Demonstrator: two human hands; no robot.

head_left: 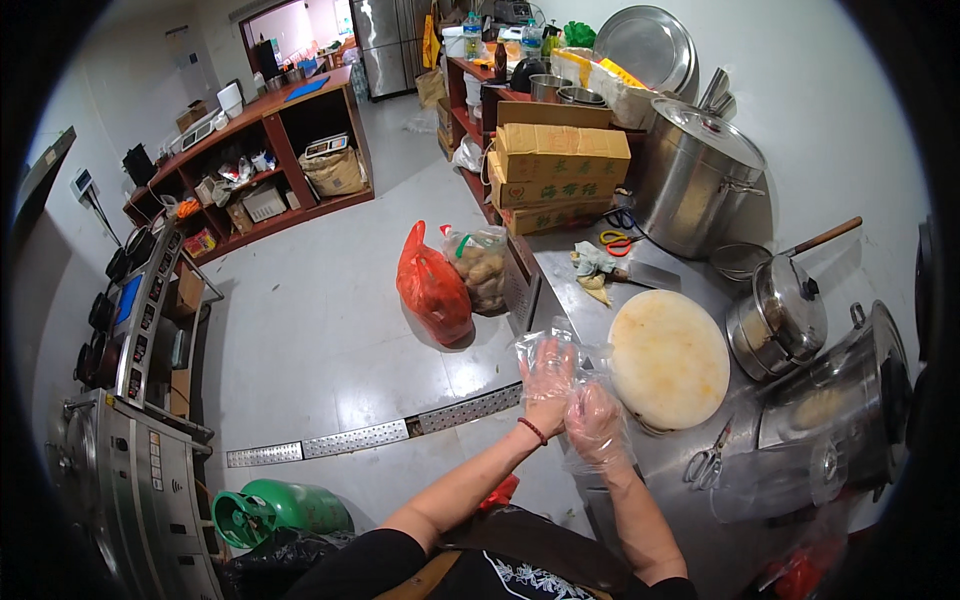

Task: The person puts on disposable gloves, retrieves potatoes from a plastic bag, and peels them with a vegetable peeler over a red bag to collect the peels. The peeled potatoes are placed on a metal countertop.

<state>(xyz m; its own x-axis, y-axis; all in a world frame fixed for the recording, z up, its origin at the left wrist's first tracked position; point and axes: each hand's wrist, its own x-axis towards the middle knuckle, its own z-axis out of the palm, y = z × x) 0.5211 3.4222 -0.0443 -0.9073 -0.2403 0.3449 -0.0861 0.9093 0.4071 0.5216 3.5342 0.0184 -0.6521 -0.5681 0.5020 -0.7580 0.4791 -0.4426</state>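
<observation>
My left hand is inside a loose clear plastic glove, its fingers stretched out and the film baggy past the fingertips. A red bead bracelet circles that wrist. My right hand, also in a clear plastic glove, is curled against the left wrist and closed on the edge of the left glove; the exact grip is partly hidden. Both hands are over the near edge of the steel table. Just right of them lies a thick round white chopping board. Beyond it rests a cleaver beside crumpled cloths.
Scissors and red-and-yellow-handled scissors lie on the table. Steel pots and a lidded saucepan line the wall. Cardboard boxes are stacked behind. On the floor are a red bag, a potato-like bagful and a green gas cylinder.
</observation>
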